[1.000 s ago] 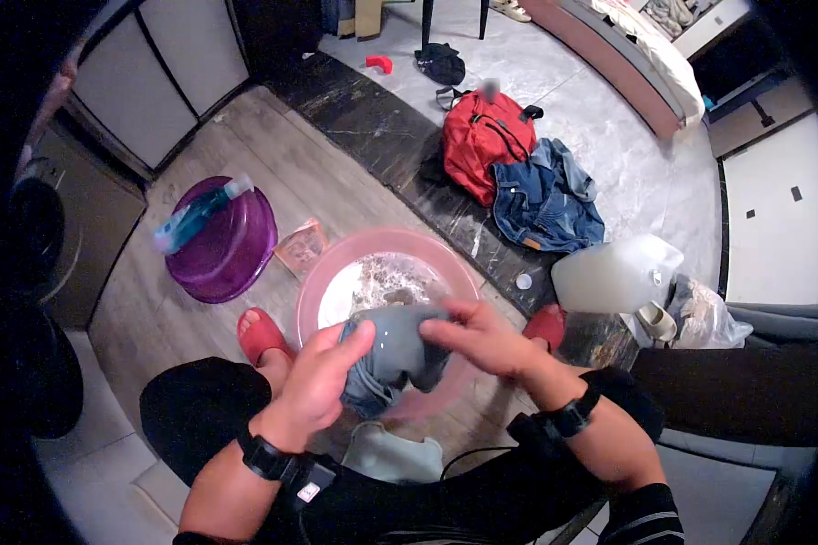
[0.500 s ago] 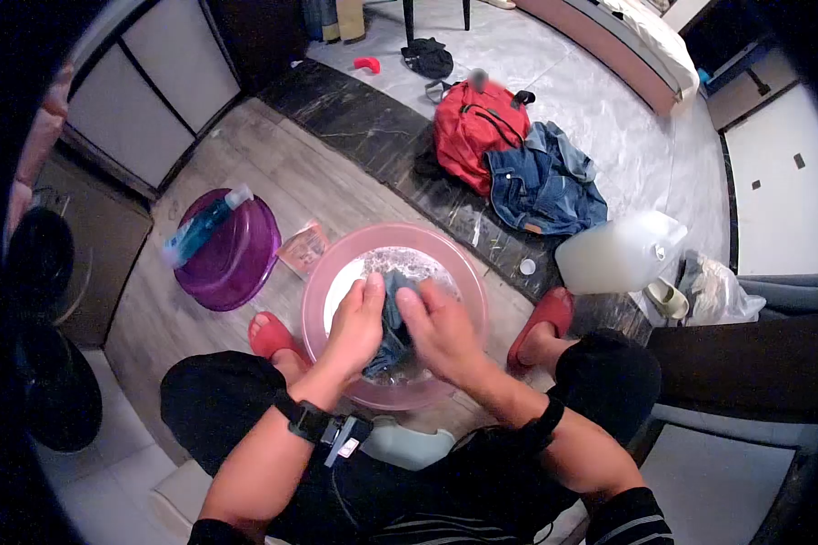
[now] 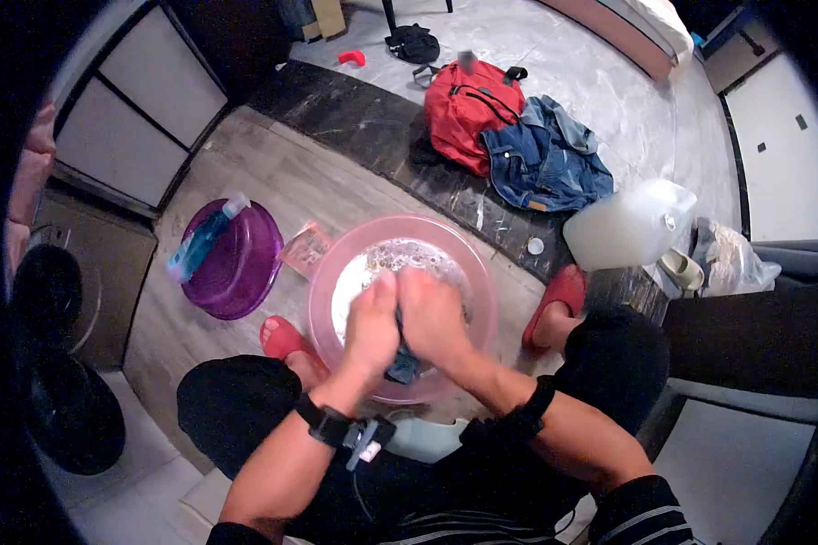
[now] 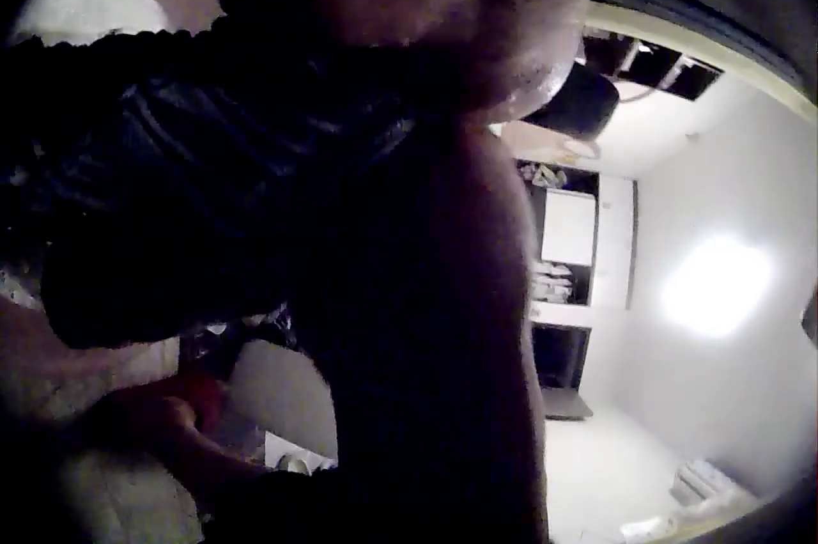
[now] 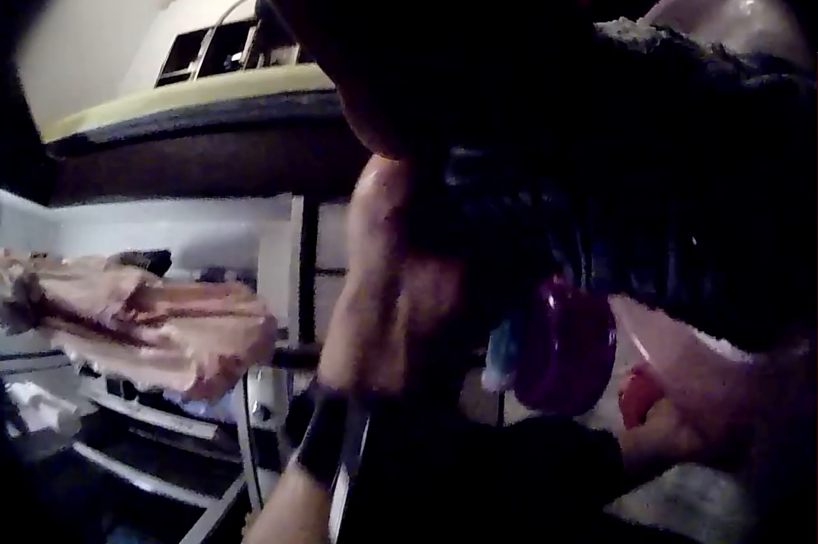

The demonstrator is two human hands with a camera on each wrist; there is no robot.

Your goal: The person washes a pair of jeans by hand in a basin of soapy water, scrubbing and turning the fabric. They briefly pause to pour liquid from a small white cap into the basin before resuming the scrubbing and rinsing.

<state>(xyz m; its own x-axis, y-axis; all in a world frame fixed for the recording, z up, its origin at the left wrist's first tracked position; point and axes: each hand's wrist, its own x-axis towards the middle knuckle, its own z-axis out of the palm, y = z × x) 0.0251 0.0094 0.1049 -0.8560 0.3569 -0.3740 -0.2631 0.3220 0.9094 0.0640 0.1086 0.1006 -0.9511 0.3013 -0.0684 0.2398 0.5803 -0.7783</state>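
Head view is showing my left hand (image 3: 371, 329) and right hand (image 3: 432, 318) closing in on each other, while a second ago they were sitting wider apart with the cloth (image 3: 403, 366) spreading open between them, nearer my body. Now both are holding it low over the pink basin (image 3: 323, 291), and the fabric is bunching up so that my hands are covering most of it. I am taking that to mean I am working it as a gathered bundle rather than handling it spread out, with whatever is dripping from it likely landing in the basin. My grip is clamping on the cloth from both sides: the fingers are curling round it and the two hands are nearly meeting, though I cannot tell whether they are touching. The cloth itself is looking dark blue-grey, crumpled and limp, with its lower end showing beneath my hands, inside the basin's outline. Whitish suds (image 3: 409, 259) are lying beyond my knuckles. Both wrist views are coming through very dark, showing folds and faint glints that are suggesting wet fabric, but they are hiding where each fingertip is pressing.
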